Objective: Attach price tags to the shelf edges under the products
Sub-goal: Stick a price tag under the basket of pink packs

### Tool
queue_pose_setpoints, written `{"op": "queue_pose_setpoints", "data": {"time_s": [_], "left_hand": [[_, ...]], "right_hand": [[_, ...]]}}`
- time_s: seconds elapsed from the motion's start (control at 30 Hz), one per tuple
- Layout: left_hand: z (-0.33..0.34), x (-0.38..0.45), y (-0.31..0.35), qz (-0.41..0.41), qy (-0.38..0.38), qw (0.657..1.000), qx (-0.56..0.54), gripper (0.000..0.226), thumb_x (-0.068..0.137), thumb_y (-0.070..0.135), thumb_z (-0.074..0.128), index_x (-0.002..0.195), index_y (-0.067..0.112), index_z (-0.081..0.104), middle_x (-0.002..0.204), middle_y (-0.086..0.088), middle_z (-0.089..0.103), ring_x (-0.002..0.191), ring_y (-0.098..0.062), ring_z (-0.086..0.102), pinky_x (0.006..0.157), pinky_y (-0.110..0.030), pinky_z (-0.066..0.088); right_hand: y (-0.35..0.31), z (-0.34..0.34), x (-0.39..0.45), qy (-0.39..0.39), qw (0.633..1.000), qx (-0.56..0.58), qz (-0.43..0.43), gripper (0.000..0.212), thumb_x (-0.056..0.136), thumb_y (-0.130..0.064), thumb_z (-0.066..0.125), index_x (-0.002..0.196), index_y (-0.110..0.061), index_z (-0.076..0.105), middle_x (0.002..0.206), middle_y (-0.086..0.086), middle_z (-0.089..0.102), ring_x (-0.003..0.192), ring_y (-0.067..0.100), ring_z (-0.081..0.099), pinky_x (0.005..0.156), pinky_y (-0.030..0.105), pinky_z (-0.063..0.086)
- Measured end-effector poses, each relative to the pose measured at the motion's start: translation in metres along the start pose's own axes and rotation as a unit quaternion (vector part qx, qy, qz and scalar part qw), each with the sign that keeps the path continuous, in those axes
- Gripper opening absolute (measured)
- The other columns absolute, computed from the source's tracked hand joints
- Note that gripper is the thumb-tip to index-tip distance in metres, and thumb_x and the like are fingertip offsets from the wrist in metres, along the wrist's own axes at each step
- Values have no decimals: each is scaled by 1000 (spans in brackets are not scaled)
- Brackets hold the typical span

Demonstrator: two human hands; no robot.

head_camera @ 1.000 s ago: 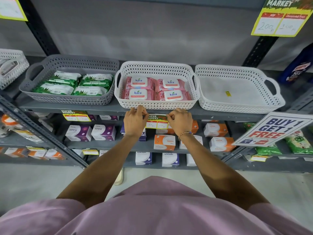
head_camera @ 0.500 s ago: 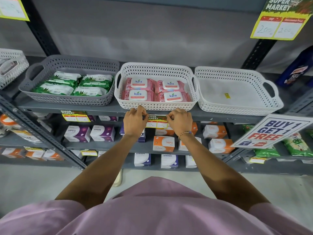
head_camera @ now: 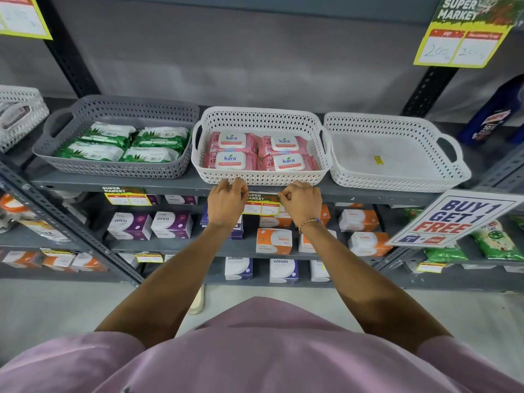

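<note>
Price tag [head_camera: 262, 204] on shelf edge [head_camera: 175, 188] below middle basket [head_camera: 261, 177], between hands

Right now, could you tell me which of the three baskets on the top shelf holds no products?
The white basket at the right end: only a small yellow sticker lies inside, while the grey basket holds green packs and the middle white basket pink ones.

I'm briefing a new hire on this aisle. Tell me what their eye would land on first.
Both hands, left hand and right hand, pinch the ends of a price tag at the shelf edge, right under the white basket of pink kara packs. To the right, a tilted BUY 1 GET 1 FREE sign juts out.
</note>
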State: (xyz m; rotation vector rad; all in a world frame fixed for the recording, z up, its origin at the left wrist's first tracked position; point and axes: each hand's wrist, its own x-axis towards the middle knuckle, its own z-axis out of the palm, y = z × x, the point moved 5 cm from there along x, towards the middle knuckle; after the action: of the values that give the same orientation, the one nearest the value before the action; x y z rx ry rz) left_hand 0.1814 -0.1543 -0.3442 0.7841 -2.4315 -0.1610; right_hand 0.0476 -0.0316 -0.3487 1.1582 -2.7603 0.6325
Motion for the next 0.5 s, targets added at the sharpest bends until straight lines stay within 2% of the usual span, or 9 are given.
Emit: {"op": "queue_pose_setpoints", "data": {"time_s": [0.5], "left_hand": [[3,2,0,45,-4,999,28,13,70,9,73,73,12,60,48,-5,60,53,-27,58,51,-29,46]], "right_hand": [[-1,-1,2,-3,1000,-19,-19,25,90,-34,57,83,-14,70,90,6,67,89,25,60,83,35,39]]}}
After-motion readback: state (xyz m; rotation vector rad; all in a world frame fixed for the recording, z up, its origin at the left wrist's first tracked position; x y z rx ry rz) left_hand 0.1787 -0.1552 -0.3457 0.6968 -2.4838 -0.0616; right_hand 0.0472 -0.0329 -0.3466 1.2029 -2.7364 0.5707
